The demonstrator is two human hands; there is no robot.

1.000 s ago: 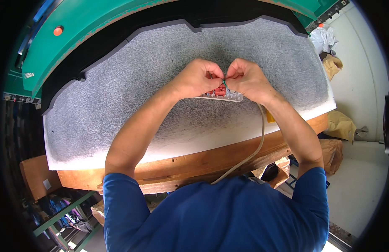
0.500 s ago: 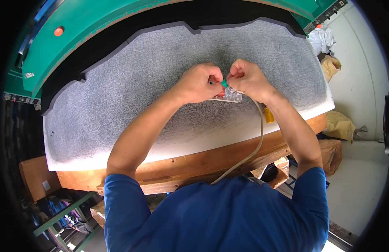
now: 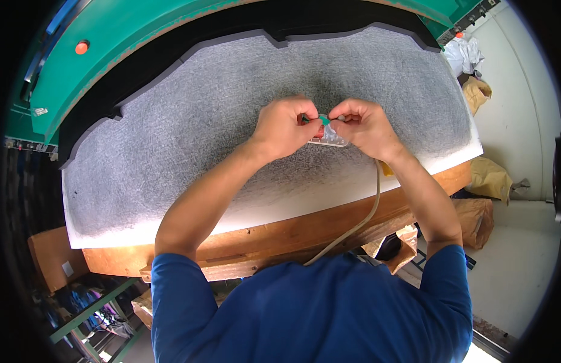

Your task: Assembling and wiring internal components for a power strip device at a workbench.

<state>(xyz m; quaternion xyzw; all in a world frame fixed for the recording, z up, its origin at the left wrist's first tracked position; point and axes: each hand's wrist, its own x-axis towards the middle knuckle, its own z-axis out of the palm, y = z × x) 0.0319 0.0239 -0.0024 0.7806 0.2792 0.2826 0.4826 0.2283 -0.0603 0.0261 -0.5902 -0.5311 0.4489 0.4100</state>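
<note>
A small green piece [image 3: 325, 120] lies between the fingertips of both my hands; its exact kind is too small to tell. My left hand [image 3: 284, 128] pinches its left side with thumb and forefinger. From the right, thumb and forefinger of my right hand [image 3: 368, 128] close on its other side. Just under the fingers rests a shallow clear plastic housing [image 3: 333, 143] with a red part [image 3: 320, 132] inside it. My right hand hides some of the housing. A pale cable [image 3: 376, 202] emerges below my right hand and curves down toward my body.
A yellow handle [image 3: 387, 169] shows beside my right wrist. The grey worn sheet [image 3: 189, 139] covers a bench with a wooden front edge [image 3: 280, 242]. Beyond it stands a green machine [image 3: 129, 42] with a black edge strip. Paper bags [image 3: 477, 221] stand at the right.
My right hand has turned and lowered slightly, covering the cable's upper end. The green piece now shows stretched between both sets of fingertips. My left hand has dropped a little.
</note>
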